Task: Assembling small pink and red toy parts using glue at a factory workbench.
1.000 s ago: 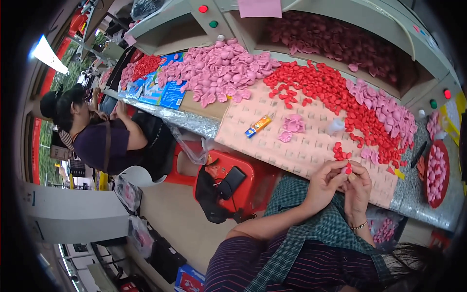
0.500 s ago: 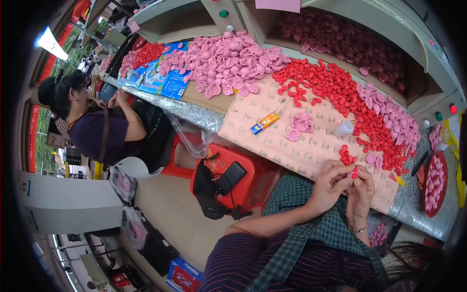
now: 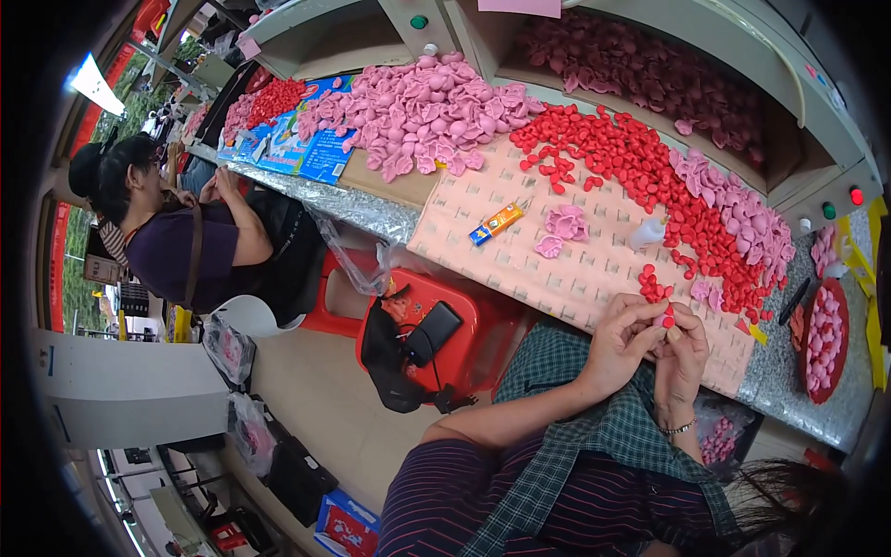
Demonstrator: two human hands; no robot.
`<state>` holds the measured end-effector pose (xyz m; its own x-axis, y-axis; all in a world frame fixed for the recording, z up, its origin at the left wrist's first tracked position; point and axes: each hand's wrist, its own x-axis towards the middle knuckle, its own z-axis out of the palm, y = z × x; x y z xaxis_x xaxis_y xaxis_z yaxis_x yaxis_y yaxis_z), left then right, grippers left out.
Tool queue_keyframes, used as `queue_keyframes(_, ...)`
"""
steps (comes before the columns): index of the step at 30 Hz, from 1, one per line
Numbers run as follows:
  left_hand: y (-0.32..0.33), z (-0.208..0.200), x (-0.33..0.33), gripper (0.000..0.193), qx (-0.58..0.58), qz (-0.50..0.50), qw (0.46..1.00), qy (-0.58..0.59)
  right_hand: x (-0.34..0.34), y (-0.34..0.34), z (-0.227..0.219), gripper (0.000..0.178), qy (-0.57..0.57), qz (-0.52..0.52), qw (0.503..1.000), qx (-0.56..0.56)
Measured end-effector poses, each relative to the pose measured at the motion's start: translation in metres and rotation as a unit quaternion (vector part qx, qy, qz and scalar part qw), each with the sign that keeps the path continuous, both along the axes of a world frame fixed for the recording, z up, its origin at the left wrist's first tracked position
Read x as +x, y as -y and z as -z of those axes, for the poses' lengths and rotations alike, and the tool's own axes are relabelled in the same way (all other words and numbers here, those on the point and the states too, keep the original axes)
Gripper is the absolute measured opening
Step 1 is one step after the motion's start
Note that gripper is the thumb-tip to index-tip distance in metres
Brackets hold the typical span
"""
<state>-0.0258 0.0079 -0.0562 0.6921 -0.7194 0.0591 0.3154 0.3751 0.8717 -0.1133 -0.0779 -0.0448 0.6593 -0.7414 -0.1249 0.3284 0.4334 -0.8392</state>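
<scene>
Close together over the near edge of the pink patterned table cover (image 3: 520, 265) are my left hand (image 3: 613, 351) and my right hand (image 3: 683, 364). The fingertips of both are closed on one small pink-and-red piece (image 3: 665, 319), mostly hidden between them. Just beyond my fingers lies a little group of red bean-shaped pieces (image 3: 653, 284). Some pink petal-like pieces (image 3: 707, 293) lie to their right. Farther off stands a small white bottle (image 3: 647, 233). Left of it rest pink petal-shaped pieces (image 3: 565, 224) and an orange-and-blue packet (image 3: 497, 225).
Heaps of red pieces (image 3: 617, 158) and pink pieces (image 3: 422, 107) line the back, below grey shelves. A red bowl (image 3: 824, 362) of pink and red pieces stands at the right. A red stool (image 3: 473, 325) and a seated person (image 3: 190, 241) are to the left.
The small piece has turned in my fingertips, showing more pink and less red. Both hands stay together at nearly the same place; the whole view has shifted slightly.
</scene>
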Motion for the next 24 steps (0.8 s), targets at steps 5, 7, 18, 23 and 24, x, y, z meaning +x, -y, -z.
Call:
queue_keyframes(5, 0.006, -0.005, -0.003, 0.034, -0.009, 0.034, 0.999, -0.030, -0.006, 0.000, -0.002, 0.018, 0.008, 0.032, 0.999, -0.018)
queue_keyframes(7, 0.002, -0.007, 0.004, 0.033, 0.038, 0.009, 0.999, 0.027, -0.003, 0.000, 0.003, 0.018, 0.006, 0.020, 0.999, -0.037)
queue_keyframes(18, 0.004, -0.010, 0.007, 0.033, 0.071, 0.005, 0.995, 0.064, 0.001, 0.003, 0.001, 0.018, 0.080, -0.008, 0.995, 0.053)
queue_keyframes(23, 0.003, -0.013, 0.004, 0.034, 0.062, 0.001, 0.996, 0.059, -0.001, 0.002, 0.001, 0.017, 0.082, -0.013, 0.995, 0.058)
queue_keyframes(24, 0.002, -0.012, 0.004, 0.034, 0.063, 0.000, 0.996, 0.060, 0.000, 0.001, 0.001, 0.016, 0.083, -0.014, 0.995, 0.057)
